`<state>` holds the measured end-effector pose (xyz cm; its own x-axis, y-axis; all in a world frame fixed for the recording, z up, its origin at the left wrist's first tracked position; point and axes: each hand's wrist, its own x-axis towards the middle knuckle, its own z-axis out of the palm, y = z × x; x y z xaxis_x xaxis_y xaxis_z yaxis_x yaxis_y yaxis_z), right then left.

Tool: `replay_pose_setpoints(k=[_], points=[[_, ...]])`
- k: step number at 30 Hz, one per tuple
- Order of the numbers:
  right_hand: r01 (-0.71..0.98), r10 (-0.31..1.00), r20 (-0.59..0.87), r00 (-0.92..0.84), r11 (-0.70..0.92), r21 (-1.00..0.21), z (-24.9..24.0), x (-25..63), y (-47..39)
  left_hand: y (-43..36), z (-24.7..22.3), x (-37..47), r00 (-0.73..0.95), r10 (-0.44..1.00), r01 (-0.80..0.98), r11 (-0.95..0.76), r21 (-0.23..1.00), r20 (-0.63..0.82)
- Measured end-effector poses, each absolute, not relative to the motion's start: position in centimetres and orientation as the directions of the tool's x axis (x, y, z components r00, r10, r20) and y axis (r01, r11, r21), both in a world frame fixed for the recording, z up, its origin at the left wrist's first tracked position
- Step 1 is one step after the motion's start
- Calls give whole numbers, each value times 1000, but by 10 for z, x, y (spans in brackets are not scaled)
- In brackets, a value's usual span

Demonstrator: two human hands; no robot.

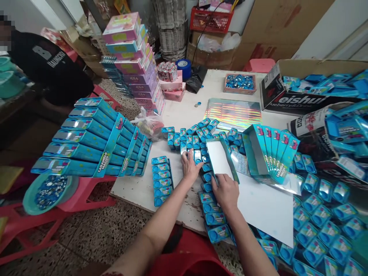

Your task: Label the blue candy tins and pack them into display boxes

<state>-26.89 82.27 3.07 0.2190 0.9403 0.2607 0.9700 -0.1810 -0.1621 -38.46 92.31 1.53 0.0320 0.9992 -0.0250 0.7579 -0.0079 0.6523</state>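
The person's right hand [227,191] has its grip closed on the near end of an open, oblong blue cardboard tray with a white inside [220,155], thumb along one wall and fingers bent over the end. The left hand [189,166] reaches into a huddle of small, glossy blue boxes with printed fronts [196,142]; its fingers are bent and bunched over one of them, though I can't tell whether that grip is really pinching it or only resting there.

I'd worry about the tray first: its walls look thin, and too hard a squeeze at that one end could buckle them or swing the far end into the boxes crowding it. The huddle is packed so tightly that drawing one box out might topple its neighbours. Then there's the line of blue boxes under the right forearm [216,219], right by the near edge of the scuffed, cream-coloured worktop [184,111]; a careless elbow could tip some onto the floor.

As for where it lies, the tray slants away from the right grip, its far end just beside the huddle. It sits to the right of the left grip, apart from it, with a fanned stack of printed blue cardboard trays [273,153] farther right.
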Motion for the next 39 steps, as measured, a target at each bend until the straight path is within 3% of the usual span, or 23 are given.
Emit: replay_pose_setpoints(k=[4, 8, 14, 18, 21, 24, 27, 30, 34, 39], points=[[967, 937, 271, 221, -175, -184, 30, -266, 821, 929, 24, -401, 146, 989, 787, -94, 610, -37], [960, 940, 258, 224, -168, -222, 30, -264, 817, 919, 31, -416, 247, 968, 851, -191, 488, -52], [941, 870, 376, 318, -243, -235, 35, -264, 814, 905, 18, -403, 130, 991, 961, -117, 249, -36], [894, 851, 300, 431, -357, -270, 32, -260, 817, 908, 27, -405, 162, 983, 972, -143, 186, -91], [869, 853, 239, 464, -387, -308, 28, -258, 820, 908, 61, -425, 164, 985, 955, -145, 258, -54], [854, 847, 227, 480, -392, -344, 26, -257, 822, 915, 108, -437, 169, 982, 853, -186, 487, 79], [837, 838, 237, 492, -380, -394, 25, -257, 824, 934, 137, -416, 306, 946, 643, -286, 710, 103], [812, 816, 254, 519, -379, -443, 23, -259, 824, 958, 133, -371, 513, 858, 536, -320, 781, -1], [783, 782, 259, 567, -415, -463, 19, -262, 823, 979, 102, -324, 639, 762, 648, -463, 605, -101], [785, 799, 241, 551, -398, -475, 15, -263, 824, 982, 86, -313, 660, 747, 699, -648, 303, 75]])
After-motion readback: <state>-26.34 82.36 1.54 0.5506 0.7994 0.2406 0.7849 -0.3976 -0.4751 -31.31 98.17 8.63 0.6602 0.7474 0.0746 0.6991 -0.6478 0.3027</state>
